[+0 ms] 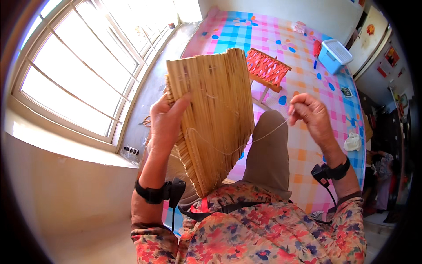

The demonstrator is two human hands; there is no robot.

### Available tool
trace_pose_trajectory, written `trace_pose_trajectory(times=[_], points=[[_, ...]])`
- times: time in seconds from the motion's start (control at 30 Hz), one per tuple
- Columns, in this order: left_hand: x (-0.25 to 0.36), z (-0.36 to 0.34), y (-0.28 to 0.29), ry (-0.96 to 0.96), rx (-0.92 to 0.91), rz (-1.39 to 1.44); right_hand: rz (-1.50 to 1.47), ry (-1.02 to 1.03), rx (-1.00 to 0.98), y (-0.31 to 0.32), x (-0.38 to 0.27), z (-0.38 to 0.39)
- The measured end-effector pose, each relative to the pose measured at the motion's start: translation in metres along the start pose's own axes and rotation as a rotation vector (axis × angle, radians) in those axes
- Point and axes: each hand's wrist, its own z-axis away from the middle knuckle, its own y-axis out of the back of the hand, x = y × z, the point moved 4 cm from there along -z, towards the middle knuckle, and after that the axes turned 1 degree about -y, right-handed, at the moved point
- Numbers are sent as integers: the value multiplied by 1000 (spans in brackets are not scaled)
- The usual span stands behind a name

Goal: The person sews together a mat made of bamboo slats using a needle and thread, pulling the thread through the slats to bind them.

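Note:
A stiff straw panel (pixel 215 110), made of many yellow-brown stalks side by side, stands tilted over my lap. My left hand (pixel 168 116) grips its left edge, thumb lying on the face toward me and fingers behind it. A thin pale thread (pixel 263 136) hangs in a loose curve across the panel and runs up to my right hand (pixel 310 116). That hand is raised to the right of the panel, apart from it, with thumb and fingertips pinched on the thread. Whether a needle is in the pinch is too small to tell.
Beyond the panel stands a small stool (pixel 269 69) with a red woven seat. A blue lidded box (pixel 332 59) and a white plastic bag (pixel 352 142) rest on the checked floor covering (pixel 303 154). Scissors (pixel 145 121) and thread spools (pixel 131 150) lie by the window (pixel 79 66).

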Motion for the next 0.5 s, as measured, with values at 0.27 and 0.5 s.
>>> trace_pose_trajectory(times=[0.27,0.5], points=[[-49,-36,-25,139,-145,13,92,-2,-176,-75,50,-23],[-70,-59,-20,241,-174,-18,160,151,-256,-130,59,-65]])
